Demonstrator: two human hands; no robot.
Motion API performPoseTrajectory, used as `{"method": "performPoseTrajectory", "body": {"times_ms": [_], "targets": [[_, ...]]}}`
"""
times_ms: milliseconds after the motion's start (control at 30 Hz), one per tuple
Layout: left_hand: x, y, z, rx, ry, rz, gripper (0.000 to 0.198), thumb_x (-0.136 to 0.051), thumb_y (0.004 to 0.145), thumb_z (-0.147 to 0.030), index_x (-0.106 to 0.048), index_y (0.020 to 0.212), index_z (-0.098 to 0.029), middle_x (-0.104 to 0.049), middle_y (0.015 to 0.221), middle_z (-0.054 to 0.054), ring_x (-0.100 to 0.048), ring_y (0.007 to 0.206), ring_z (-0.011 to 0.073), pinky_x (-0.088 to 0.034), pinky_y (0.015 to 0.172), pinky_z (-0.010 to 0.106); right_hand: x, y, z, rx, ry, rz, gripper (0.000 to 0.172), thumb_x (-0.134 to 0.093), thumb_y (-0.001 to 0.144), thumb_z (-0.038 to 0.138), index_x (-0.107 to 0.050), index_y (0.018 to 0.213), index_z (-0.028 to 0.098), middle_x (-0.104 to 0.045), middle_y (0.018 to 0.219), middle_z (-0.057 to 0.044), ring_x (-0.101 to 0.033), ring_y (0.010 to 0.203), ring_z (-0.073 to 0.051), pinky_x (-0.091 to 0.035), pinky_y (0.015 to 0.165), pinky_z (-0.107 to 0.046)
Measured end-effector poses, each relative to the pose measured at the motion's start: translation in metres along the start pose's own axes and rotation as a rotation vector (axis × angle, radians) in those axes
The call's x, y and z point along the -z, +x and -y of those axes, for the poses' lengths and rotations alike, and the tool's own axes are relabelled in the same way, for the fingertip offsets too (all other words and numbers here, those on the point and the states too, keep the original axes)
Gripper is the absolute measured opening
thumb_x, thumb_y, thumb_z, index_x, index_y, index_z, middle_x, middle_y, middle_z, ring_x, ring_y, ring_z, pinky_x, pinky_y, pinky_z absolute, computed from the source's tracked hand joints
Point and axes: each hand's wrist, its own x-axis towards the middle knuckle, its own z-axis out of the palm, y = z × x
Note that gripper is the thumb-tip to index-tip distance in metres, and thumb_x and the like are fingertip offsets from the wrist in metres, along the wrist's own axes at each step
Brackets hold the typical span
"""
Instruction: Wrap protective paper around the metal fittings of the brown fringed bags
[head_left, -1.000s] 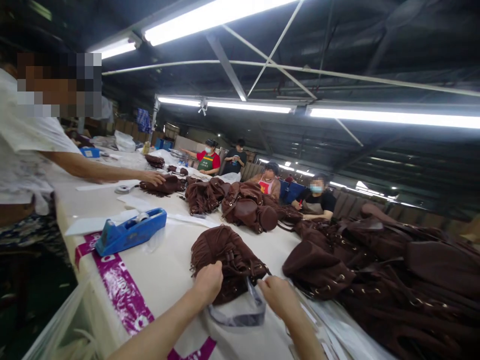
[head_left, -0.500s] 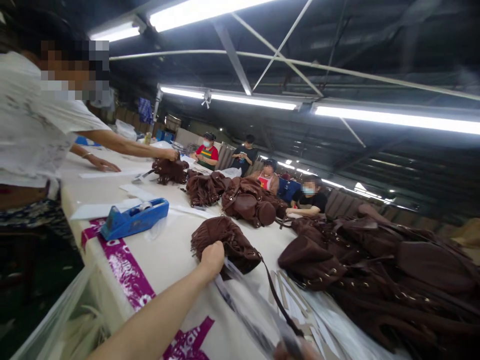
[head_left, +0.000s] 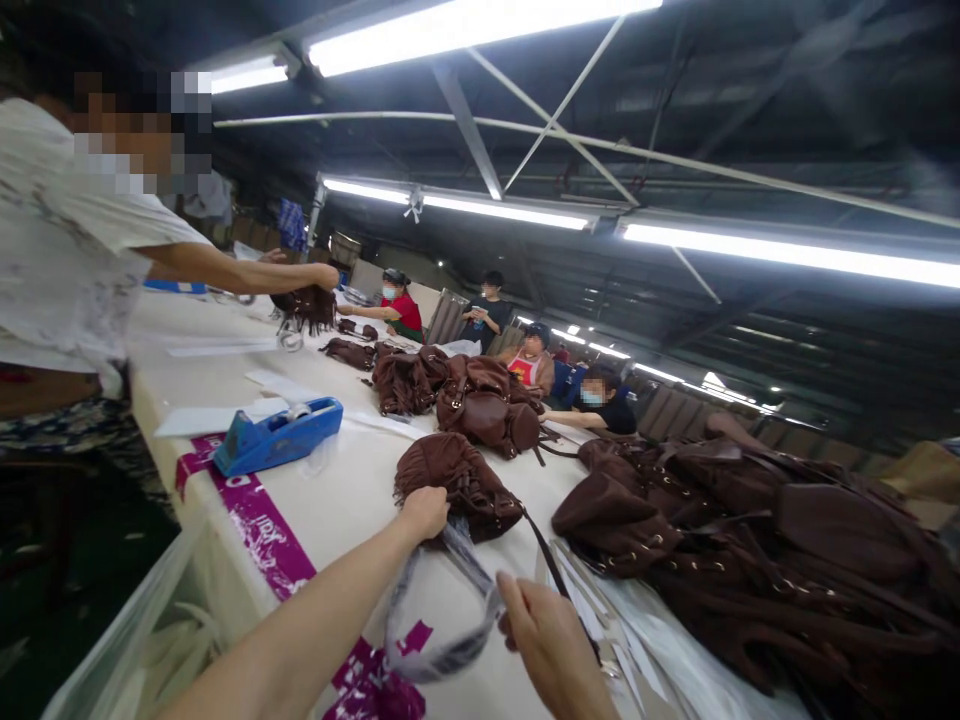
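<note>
A dark brown fringed bag (head_left: 457, 480) lies on the white table in front of me. My left hand (head_left: 426, 512) is closed on the near side of this bag, its fingertips partly hidden against it. From the bag a strap wrapped in clear plastic (head_left: 442, 660) loops toward me. At that loop my right hand (head_left: 541, 625) has its fingers curled in, seemingly pinching the wrapping. A thin bare brown strap (head_left: 546, 550) runs from the bag, passing behind my right hand.
A blue tape dispenser (head_left: 281, 435) stands at the left edge near purple printed tape (head_left: 262, 530). More brown bags (head_left: 487, 405) lie farther back; a large heap (head_left: 750, 530) fills the right. A co-worker (head_left: 90, 240) at left handles another bag. Several people sit or stand beyond.
My right hand has come up and inward from the bottom edge, and the wrapped strap has gone from stretched to a slack loop. The co-worker at left has moved a bag leftward.
</note>
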Motion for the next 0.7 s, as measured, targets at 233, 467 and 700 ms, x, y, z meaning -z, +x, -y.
{"method": "performPoseTrajectory", "body": {"times_ms": [233, 467, 700], "targets": [[-0.008, -0.002, -0.001, -0.002, -0.012, -0.037, 0.027, -0.047, 0.096, -0.032, -0.061, 0.108, -0.012, -0.066, 0.105, 0.009, -0.063, 0.100, 0.0211, -0.049, 0.090, 0.043, -0.019, 0.086, 0.035, 0.127, -0.402, 0.006, 0.013, -0.055, 0.088, 0.026, -0.064, 0.095, 0.019, -0.069, 0.099, -0.011, -0.067, 0.094, -0.027, -0.046, 0.073, -0.032], [-0.008, -0.006, -0.005, 0.013, 0.001, -0.062, 0.027, -0.041, 0.094, -0.021, -0.062, 0.106, -0.009, -0.069, 0.101, 0.017, -0.065, 0.099, 0.0267, -0.050, 0.085, 0.038, -0.079, 0.103, 0.041, 0.123, -0.390, 0.183, 0.025, -0.046, 0.087, 0.007, -0.065, 0.101, 0.015, -0.073, 0.092, -0.015, -0.071, 0.087, -0.027, -0.048, 0.067, -0.031], [-0.009, -0.001, -0.001, 0.006, 0.019, -0.051, 0.028, -0.049, 0.095, -0.034, -0.059, 0.110, -0.013, -0.065, 0.104, 0.007, -0.063, 0.095, 0.0193, -0.050, 0.087, 0.042, -0.001, 0.030, -0.024, 0.089, -0.362, 0.209, 0.014, -0.052, 0.088, 0.019, -0.066, 0.087, 0.022, -0.073, 0.083, -0.008, -0.069, 0.080, -0.025, -0.046, 0.066, -0.031]]}}
